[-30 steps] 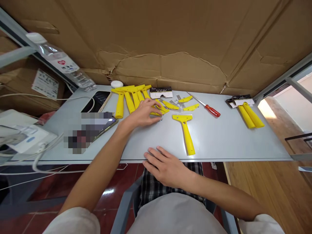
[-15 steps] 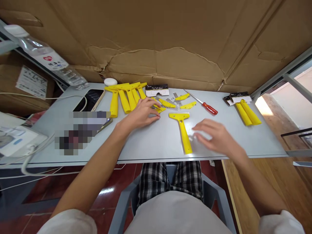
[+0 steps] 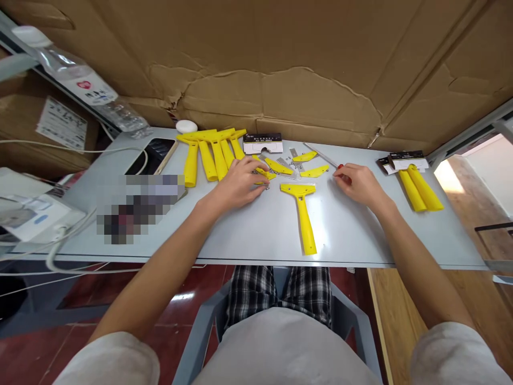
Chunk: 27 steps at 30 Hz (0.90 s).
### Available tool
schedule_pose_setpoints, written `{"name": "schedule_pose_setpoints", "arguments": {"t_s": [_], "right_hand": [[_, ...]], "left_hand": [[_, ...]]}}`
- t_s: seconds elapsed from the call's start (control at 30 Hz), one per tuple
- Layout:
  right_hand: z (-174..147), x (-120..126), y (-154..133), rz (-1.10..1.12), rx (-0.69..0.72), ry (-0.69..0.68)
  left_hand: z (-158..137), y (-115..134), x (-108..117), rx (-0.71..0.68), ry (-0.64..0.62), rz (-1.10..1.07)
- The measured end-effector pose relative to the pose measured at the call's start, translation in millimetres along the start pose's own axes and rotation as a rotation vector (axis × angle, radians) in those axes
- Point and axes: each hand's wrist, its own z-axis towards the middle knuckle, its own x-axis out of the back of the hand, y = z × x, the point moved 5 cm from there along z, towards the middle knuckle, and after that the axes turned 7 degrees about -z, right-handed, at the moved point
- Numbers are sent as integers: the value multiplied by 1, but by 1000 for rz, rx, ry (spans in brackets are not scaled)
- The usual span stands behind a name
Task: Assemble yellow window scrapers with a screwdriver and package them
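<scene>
My right hand (image 3: 358,186) has its fingers closed around the red handle of a screwdriver (image 3: 324,155); most of the handle is hidden under them. My left hand (image 3: 240,184) rests low over small parts, its fingers curved but apart. A tiny screw (image 3: 268,187) lies by its fingertips. Between my hands lies a yellow scraper (image 3: 305,222), its head pointing away from me. Behind it are loose yellow blade covers (image 3: 315,171), thin metal blades (image 3: 284,162) and small screws. Several yellow scraper handles (image 3: 191,163) lie in a row beyond my left hand.
Two yellow handles (image 3: 419,187) with black-and-white cards lie at the right. Another card (image 3: 262,143) stands near the cardboard (image 3: 312,101) at the back. A phone (image 3: 154,155), a white round lid (image 3: 186,126), a plastic bottle (image 3: 96,91) and cables are on the left.
My right hand has moved away from beside the scraper, up to the screwdriver, and has taken hold of its handle. The left hand stays over the small parts.
</scene>
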Motion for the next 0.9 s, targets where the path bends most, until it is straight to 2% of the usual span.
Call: {"name": "schedule_pose_setpoints", "arguments": {"t_s": [0.07,0.13,0.27,0.37,0.57,0.9], "right_hand": [[-3,-2,-2,-26,-14,24],[-5,-4,-3,-33,-17,39],[-6,-8,-3,-48,4,77],[-7,-9,1,-67,7,125],[-14,-5,14,-33,-6,200],[-18,-2,8,44,-2,189]], "left_hand": [[-2,17,1,72,53,39],[-4,44,-4,109,67,37],[-1,108,-30,18,-37,12],[6,134,-46,14,-130,36],[9,141,-52,99,-306,107],[-25,145,-30,204,-428,277]]}}
